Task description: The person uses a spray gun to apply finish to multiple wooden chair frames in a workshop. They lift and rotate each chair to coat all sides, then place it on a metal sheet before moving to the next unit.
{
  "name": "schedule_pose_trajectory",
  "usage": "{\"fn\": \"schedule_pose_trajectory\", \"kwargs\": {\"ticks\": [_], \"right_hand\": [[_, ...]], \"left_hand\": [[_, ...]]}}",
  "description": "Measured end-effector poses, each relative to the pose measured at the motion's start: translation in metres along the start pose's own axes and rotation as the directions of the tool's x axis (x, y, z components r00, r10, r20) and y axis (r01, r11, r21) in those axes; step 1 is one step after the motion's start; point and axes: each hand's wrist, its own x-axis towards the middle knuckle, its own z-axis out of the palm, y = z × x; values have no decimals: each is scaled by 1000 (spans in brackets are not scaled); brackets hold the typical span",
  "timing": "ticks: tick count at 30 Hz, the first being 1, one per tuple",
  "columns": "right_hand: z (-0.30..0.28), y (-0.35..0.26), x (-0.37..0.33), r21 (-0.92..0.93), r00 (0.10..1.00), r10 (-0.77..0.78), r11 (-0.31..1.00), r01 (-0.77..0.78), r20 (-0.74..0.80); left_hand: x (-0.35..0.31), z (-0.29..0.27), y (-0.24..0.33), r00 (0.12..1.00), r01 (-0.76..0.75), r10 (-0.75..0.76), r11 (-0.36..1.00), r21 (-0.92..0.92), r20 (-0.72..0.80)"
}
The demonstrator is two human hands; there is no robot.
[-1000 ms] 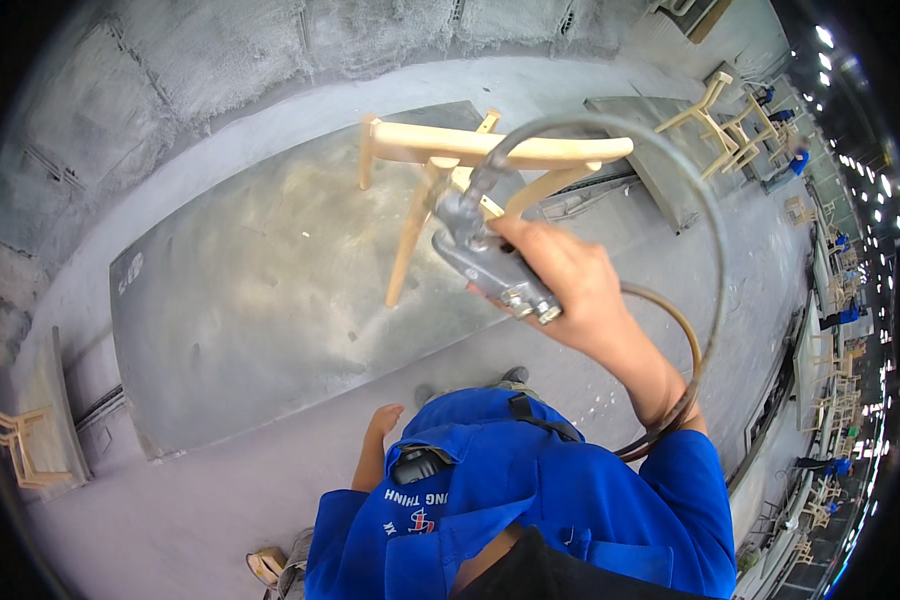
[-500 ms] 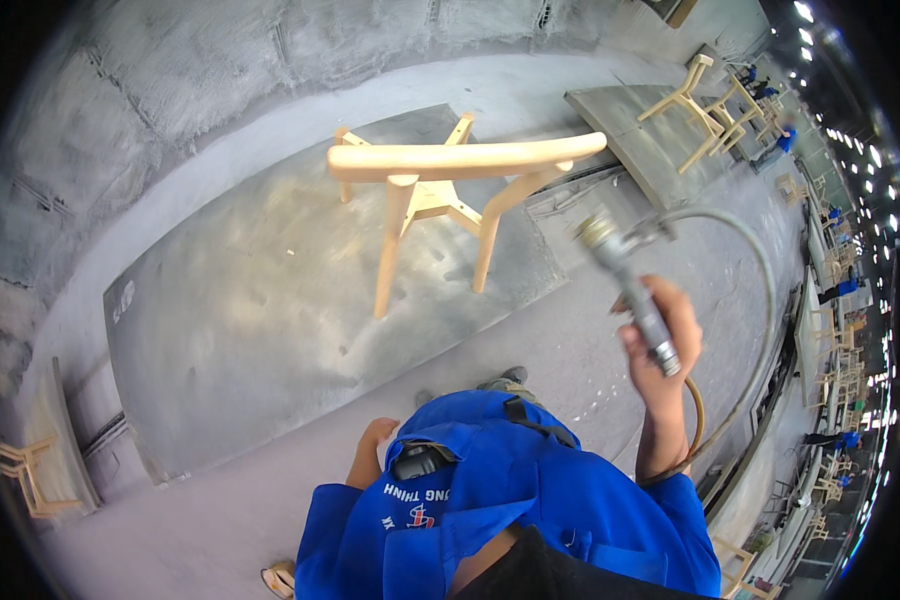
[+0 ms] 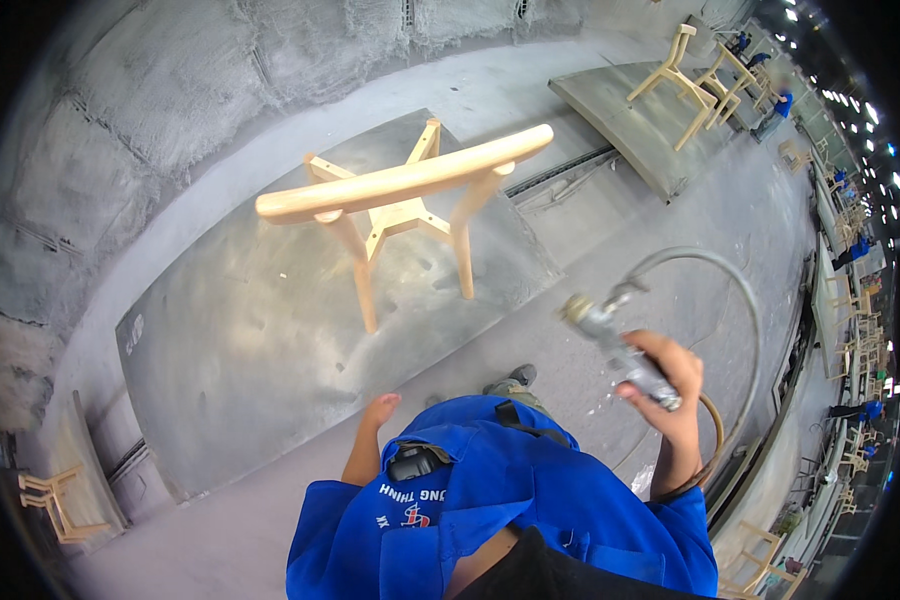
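My right hand [image 3: 672, 372] is closed round the handle of a grey metal spray gun [image 3: 615, 340], held to the right of my body. The gun is slightly blurred, its head tilted up and left towards the chair. A pale hose [image 3: 745, 290] loops from the gun back to my forearm. Ahead of me a pale wooden chair frame [image 3: 410, 182] with a curved backrest and a cross-shaped brace stands on a grey panel [image 3: 240, 370]. There is no seat on it. My left hand [image 3: 378, 409] hangs low by my body near the panel's edge, loosely open with nothing in it.
A second grey panel [image 3: 610, 125] at the far right carries wooden chairs [image 3: 675, 85]. Another chair [image 3: 65, 505] sits at the lower left. A dusty grey wall [image 3: 200, 90] curves behind. Co-workers in blue and more chairs line the right side.
The spray gun and my right hand have moved slightly down. The chair now appears further left and turned in view, as my view has shifted. My left hand has lifted slightly.
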Motion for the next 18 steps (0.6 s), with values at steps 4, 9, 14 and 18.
{"fn": "schedule_pose_trajectory", "kwargs": {"ticks": [4, 9, 14, 18], "right_hand": [[-21, 31, -9, -70, 973, 81, 993, -98, -215], [-62, 83, -9, -145, 991, 109, 982, -120, -81], [-72, 163, -17, -15, 947, 240, 968, -249, -214], [-53, 223, -52, 33, 893, 439, 899, -438, -104]], "left_hand": [[-11, 33, -14, 992, 72, -114, 840, 538, 46], [4, 60, -24, 933, -333, 152, 711, 620, 327], [16, 80, 32, 925, -327, 53, 619, 714, 377], [56, 121, 92, 906, -402, 164, 625, 669, 391]]}}
